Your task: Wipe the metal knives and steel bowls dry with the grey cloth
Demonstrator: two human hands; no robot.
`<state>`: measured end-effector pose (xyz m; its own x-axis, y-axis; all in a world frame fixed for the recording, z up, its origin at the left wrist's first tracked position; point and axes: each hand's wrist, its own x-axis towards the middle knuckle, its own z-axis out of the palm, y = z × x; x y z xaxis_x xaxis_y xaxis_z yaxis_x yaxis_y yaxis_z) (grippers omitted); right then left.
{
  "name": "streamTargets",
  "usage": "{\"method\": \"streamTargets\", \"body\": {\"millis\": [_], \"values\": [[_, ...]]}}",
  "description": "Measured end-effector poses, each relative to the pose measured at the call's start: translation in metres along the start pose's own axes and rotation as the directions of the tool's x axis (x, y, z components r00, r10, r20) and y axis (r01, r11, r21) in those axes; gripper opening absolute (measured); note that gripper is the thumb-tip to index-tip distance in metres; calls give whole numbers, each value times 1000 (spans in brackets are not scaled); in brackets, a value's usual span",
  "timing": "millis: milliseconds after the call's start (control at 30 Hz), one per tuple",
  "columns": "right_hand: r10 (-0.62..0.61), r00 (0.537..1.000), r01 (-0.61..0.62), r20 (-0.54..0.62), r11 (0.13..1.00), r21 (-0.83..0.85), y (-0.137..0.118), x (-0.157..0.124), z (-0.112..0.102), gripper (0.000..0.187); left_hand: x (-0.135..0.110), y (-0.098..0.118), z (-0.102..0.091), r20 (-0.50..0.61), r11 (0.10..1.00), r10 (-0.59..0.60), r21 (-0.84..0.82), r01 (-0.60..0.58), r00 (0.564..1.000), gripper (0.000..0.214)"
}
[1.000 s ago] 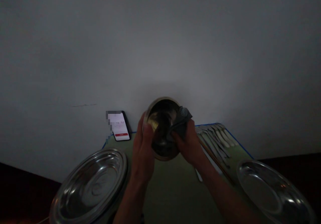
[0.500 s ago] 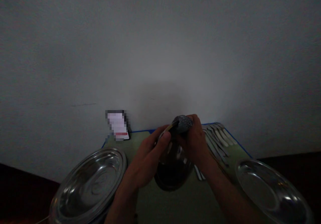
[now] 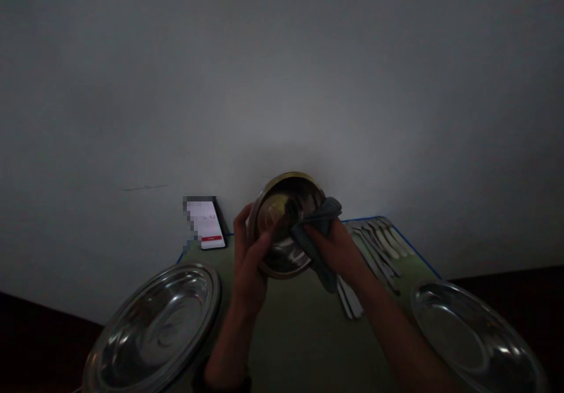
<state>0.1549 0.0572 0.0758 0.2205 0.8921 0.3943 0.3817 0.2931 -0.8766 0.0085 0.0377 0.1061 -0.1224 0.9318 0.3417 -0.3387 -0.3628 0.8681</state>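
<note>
My left hand [image 3: 249,252] grips the left rim of a small steel bowl [image 3: 282,246], held up over the table and tilted so its inside faces me. My right hand [image 3: 337,252] is closed on a grey cloth [image 3: 318,228] and presses it against the bowl's right rim and inner wall. One end of the cloth hangs below the hand.
A large steel plate [image 3: 154,328] lies at the lower left and another steel plate [image 3: 471,337] at the lower right. Several spoons [image 3: 379,243] lie in a row on the green mat [image 3: 299,334]. A lit phone [image 3: 205,224] leans against the wall.
Half a second ago the bowl was lower with its opening turned away. Both hands have lifted it and tipped its inside toward me, the cloth still on its rim.
</note>
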Motion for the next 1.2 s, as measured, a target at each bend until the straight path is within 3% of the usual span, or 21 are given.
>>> {"method": "streamTargets", "body": {"millis": [67,133,233,333,600,733,800,900,967,1067,1200], "values": [[-104,993,107,54,994,-39,0,5,-12,28,4,14,-7,109,985,-172,7,172,979,44],[-193,979,199,73,976,-92,-4,7,-22,33,7,29,-13,157,963,-268,80,258,951,41],[-257,964,267,75,942,-204,-12,7,-26,32,7,42,-18,212,930,-339,223,292,917,43],[-274,960,278,53,915,-293,-18,3,-22,20,3,47,-19,276,890,-394,354,289,877,41],[-262,945,185,-196,922,-341,-26,-3,-22,22,-10,54,-4,248,886,-329,416,206,911,34],[-195,916,143,-351,975,-167,-30,-5,-15,22,-13,43,8,196,970,-180,200,141,964,39],[-89,923,89,-374,996,-17,-30,-9,-3,25,-16,33,15,84,991,-62,121,51,995,43],[68,962,-29,-266,989,148,-26,-14,15,32,-18,20,21,-117,988,32,157,-13,993,51],[99,982,-75,-161,986,151,-19,-13,18,34,-15,16,21,-151,988,23,152,0,988,54],[34,999,-35,10,995,98,-9,-5,4,30,-7,20,12,-15,993,-89,74,90,996,58],[-132,977,133,170,991,8,-7,3,-23,28,0,35,-9,152,977,-209,72,200,966,54]]}}
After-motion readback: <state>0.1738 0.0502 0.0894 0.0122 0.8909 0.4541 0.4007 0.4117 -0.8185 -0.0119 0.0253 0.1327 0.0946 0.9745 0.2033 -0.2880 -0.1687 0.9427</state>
